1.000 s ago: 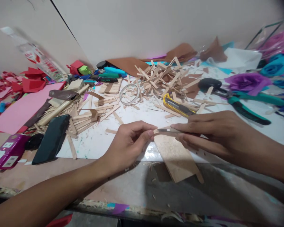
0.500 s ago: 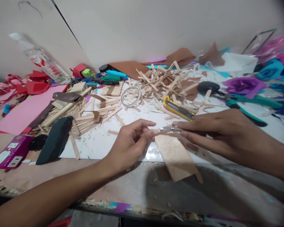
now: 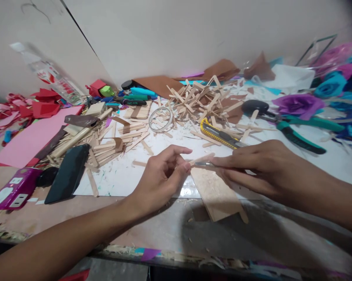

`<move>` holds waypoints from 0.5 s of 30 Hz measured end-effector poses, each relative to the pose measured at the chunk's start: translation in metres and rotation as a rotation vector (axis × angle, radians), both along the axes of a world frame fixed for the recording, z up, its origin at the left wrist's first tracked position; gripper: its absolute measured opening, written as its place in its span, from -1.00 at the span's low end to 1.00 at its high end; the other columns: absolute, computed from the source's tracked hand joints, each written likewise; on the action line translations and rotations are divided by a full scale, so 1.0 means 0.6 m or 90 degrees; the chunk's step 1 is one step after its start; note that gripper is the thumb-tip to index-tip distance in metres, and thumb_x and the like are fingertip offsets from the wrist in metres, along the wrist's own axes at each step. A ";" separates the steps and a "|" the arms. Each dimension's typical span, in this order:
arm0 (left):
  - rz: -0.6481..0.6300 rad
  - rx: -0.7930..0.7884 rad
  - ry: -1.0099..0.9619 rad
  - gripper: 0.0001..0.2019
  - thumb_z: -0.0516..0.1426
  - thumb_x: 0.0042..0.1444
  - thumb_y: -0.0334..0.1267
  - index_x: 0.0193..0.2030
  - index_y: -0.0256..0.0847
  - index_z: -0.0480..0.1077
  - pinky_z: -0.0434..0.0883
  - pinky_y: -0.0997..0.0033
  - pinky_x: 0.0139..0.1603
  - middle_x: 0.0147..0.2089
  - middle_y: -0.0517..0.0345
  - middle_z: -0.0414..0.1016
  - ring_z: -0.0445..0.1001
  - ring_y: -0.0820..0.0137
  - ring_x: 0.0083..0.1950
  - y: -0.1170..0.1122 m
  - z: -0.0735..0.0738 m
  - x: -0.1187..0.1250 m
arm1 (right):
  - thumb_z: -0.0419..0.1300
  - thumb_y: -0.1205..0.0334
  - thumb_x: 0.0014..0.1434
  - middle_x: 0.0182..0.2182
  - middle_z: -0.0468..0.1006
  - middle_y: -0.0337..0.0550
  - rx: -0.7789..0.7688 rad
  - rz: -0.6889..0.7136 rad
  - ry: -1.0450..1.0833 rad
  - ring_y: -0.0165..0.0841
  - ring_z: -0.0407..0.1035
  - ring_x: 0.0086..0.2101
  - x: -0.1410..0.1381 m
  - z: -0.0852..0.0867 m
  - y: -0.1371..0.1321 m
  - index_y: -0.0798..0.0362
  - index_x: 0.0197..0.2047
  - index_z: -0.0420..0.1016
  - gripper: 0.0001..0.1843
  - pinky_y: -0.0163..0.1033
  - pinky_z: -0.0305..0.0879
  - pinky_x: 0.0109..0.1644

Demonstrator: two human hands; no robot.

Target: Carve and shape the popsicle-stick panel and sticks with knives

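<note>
Between thumb and fingers, my left hand pinches the end of a wooden craft stick, its index finger stretched out. My right hand is closed around a craft knife, whose metal blade end lies against the stick close to my left fingertips. Below both hands a flat wooden board lies over the front edge of the white sheet, with a rounded stick end poking out at its lower right corner. The knife's handle is mostly hidden by my right fingers.
A yellow box cutter lies just beyond my right hand, near green-handled pliers. Loose craft sticks are heaped behind a tape roll. To the left are a dark phone, a magenta device and a plastic bottle.
My right hand and the knife have shifted slightly down and left, bringing the blade nearer my left fingertips. More of the stick now shows above the blade. My left hand has hardly moved.
</note>
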State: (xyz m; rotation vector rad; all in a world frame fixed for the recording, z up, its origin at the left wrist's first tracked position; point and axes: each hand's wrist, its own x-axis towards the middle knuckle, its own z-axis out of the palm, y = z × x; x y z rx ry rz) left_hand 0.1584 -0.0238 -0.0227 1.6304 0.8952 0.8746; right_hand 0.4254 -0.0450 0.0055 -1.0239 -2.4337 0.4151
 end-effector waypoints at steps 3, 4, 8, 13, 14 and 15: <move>-0.006 0.009 0.000 -0.78 0.21 0.41 -0.22 0.13 -0.19 0.44 0.28 0.56 -0.46 -0.41 0.29 0.41 0.32 0.56 -0.47 0.000 -0.001 -0.001 | 0.18 0.25 0.45 -0.36 0.72 -0.07 -0.016 0.001 0.040 -0.32 0.55 -0.44 -0.002 -0.002 0.001 0.03 0.19 0.68 -0.65 -0.22 0.30 -0.37; -0.010 0.006 -0.005 -0.78 0.22 0.41 -0.22 0.13 -0.19 0.44 0.29 0.56 -0.46 -0.42 0.29 0.41 0.32 0.56 -0.47 0.000 0.000 -0.001 | 0.19 0.26 0.45 -0.37 0.71 -0.10 -0.013 0.007 0.048 -0.35 0.53 -0.45 -0.002 -0.003 0.003 0.03 0.19 0.68 -0.66 -0.24 0.29 -0.38; -0.020 -0.048 -0.029 -0.77 0.24 0.40 -0.19 0.11 -0.20 0.43 0.28 0.56 -0.48 -0.40 0.26 0.45 0.32 0.57 -0.50 0.003 0.002 -0.002 | 0.20 0.26 0.46 -0.47 0.58 -0.19 0.044 0.049 0.046 -0.44 0.39 -0.52 0.002 -0.004 0.010 0.11 0.18 0.66 -0.67 -0.31 0.18 -0.44; -0.039 -0.110 -0.053 -0.73 0.26 0.38 -0.17 0.12 -0.22 0.42 0.26 0.59 -0.54 -0.33 0.16 0.57 0.33 0.59 -0.54 0.009 0.007 -0.006 | 0.16 0.27 0.48 -0.47 0.53 -0.19 0.082 0.064 0.033 -0.46 0.33 -0.53 0.009 -0.008 0.014 0.13 0.18 0.66 -0.66 -0.33 0.15 -0.43; -0.041 -0.119 -0.057 -0.73 0.27 0.37 -0.17 0.11 -0.23 0.42 0.26 0.60 -0.54 -0.33 0.15 0.58 0.33 0.60 -0.55 0.011 0.009 -0.006 | 0.17 0.29 0.47 -0.46 0.53 -0.19 0.086 0.067 0.032 -0.46 0.33 -0.53 0.010 -0.009 0.014 0.14 0.19 0.66 -0.66 -0.33 0.15 -0.43; -0.043 -0.128 -0.061 -0.73 0.27 0.37 -0.18 0.11 -0.24 0.43 0.27 0.61 -0.54 -0.33 0.15 0.58 0.33 0.60 -0.55 0.012 0.010 -0.006 | 0.17 0.30 0.46 -0.46 0.53 -0.18 0.091 0.070 0.032 -0.46 0.33 -0.53 0.011 -0.011 0.014 0.15 0.19 0.65 -0.66 -0.33 0.15 -0.43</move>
